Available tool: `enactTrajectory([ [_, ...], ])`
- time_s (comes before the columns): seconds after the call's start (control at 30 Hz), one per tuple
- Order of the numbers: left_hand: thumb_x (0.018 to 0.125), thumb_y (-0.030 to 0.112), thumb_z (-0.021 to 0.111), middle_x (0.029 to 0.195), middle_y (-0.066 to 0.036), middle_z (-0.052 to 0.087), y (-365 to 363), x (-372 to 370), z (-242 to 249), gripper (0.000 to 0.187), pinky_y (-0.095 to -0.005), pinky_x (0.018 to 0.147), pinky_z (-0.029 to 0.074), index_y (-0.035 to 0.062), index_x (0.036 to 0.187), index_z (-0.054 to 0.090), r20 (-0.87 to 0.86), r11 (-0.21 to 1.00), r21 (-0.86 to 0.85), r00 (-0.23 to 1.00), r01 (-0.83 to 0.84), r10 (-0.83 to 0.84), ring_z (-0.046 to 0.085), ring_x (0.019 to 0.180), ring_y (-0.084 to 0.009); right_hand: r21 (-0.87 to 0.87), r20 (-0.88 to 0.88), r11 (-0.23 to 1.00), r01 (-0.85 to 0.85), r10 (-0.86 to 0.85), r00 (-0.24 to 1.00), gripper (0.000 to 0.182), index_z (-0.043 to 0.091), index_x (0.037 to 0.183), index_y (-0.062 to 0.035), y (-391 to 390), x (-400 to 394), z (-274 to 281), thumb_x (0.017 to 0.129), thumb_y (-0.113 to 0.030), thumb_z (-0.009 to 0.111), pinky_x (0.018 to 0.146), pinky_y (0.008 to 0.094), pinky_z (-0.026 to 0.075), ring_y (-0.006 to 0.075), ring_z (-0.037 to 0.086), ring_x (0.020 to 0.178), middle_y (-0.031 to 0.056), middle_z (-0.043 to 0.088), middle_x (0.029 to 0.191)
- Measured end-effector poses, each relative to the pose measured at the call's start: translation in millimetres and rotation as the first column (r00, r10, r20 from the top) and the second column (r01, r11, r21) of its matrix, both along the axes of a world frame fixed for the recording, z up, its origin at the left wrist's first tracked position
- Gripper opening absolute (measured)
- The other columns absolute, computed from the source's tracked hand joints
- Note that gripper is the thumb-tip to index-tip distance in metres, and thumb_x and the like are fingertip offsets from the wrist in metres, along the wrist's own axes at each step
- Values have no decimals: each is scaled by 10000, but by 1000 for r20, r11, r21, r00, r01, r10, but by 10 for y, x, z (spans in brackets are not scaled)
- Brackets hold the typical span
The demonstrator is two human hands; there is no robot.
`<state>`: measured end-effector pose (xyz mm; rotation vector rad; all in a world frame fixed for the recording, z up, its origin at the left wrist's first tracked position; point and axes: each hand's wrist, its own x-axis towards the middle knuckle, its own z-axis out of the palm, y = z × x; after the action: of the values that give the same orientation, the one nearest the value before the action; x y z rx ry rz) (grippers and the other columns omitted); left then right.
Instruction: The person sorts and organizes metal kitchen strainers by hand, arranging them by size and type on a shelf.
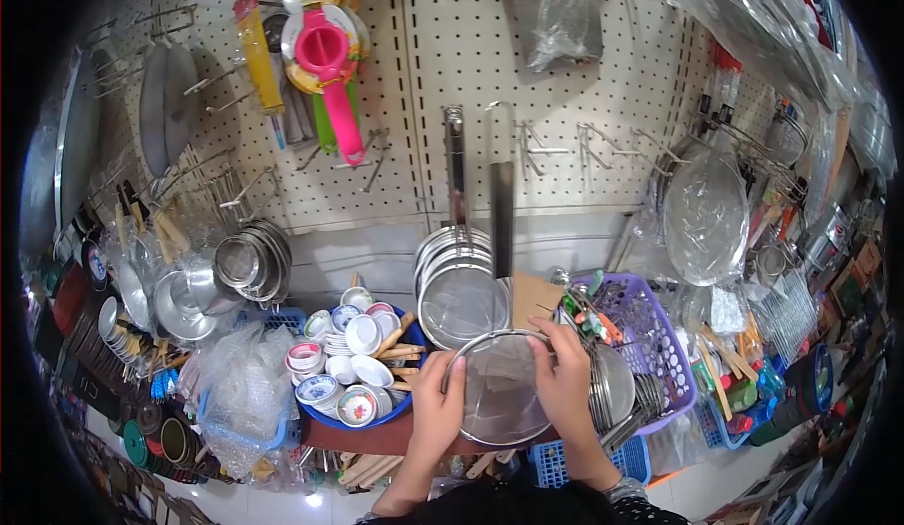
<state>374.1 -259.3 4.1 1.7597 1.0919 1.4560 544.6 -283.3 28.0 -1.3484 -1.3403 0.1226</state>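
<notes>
Between my two hands is a round fine-mesh strainer (499,398) with a metal rim, its mesh facing up toward me. My left hand (441,398) grips the left side of the rim, thumb on the near face. At the right side, my right hand (563,374) has its thumb and fingers closed on the rim. A flat steel handle (502,205) rises in line above the strainer. Just beyond my right fingers shows a piece of brown cardboard (535,301). Several similar strainers (461,304) hang stacked on the wall right behind.
A blue basin (407,403) of small bowls and ceramic spoons stands left of my hands. On the right is a purple basket (686,388) of metal utensils. Hooks jut from the white pegboard (414,82), where a pink tool (330,59) hangs. Metal pans (254,261) hang at left.
</notes>
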Motion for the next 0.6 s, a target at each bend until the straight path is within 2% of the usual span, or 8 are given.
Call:
enactTrajectory([
  [0.1,993,117,573,856,-146,635,176,-214,-99,191,-349,726,469,-50,1019,663,3,995,-7,995,-99,99,607,780,-249,22,37,999,-34,33,999,233,706,1140,-78,243,-235,-133,928,-34,620,726,361,522,283,675,826,128,656,934],
  [0.2,982,127,599,836,-129,649,374,-352,-235,196,-341,717,472,-48,1027,674,37,987,-61,988,-146,149,609,765,-217,21,-30,999,-35,36,999,250,735,1114,-111,486,-416,-307,918,-16,612,703,351,522,259,676,803,101,657,924],
  [0.3,971,131,622,839,-115,668,532,-358,-250,195,-327,719,479,-45,1027,684,161,983,-141,976,-122,144,614,764,-190,7,-20,1000,7,-7,1000,276,743,1111,-127,666,-485,-392,907,0,608,701,348,518,254,672,802,89,652,917],
  [0.33,964,136,637,834,-110,677,654,-363,-342,202,-317,725,483,-49,1028,692,146,987,-49,976,-154,160,619,772,-178,3,-31,1000,17,-17,999,280,743,1112,-128,719,-494,-408,905,2,607,704,349,517,255,671,805,89,651,916],
  [0.43,961,134,638,840,-120,684,814,-342,-309,203,-318,733,484,-50,1021,700,135,989,10,980,-146,143,628,785,-186,47,-60,998,48,-45,997,241,740,1110,-88,860,-496,-463,918,-5,619,690,321,506,228,657,784,103,647,910],
  [0.53,957,132,641,838,-131,686,975,-316,-333,203,-325,740,487,-50,1020,702,91,989,43,987,-139,135,636,796,-194,71,-82,996,61,-55,995,227,740,1112,-74,938,-468,-445,928,-11,622,675,311,498,215,639,760,109,639,904],
  [0.6,954,131,643,855,-140,692,1027,-300,-336,200,-328,747,489,-48,1018,705,77,992,4,990,-122,122,642,807,-200,62,-81,996,68,-63,995,232,740,1116,-77,978,-441,-447,929,-11,618,671,313,495,214,629,750,109,635,902],
])
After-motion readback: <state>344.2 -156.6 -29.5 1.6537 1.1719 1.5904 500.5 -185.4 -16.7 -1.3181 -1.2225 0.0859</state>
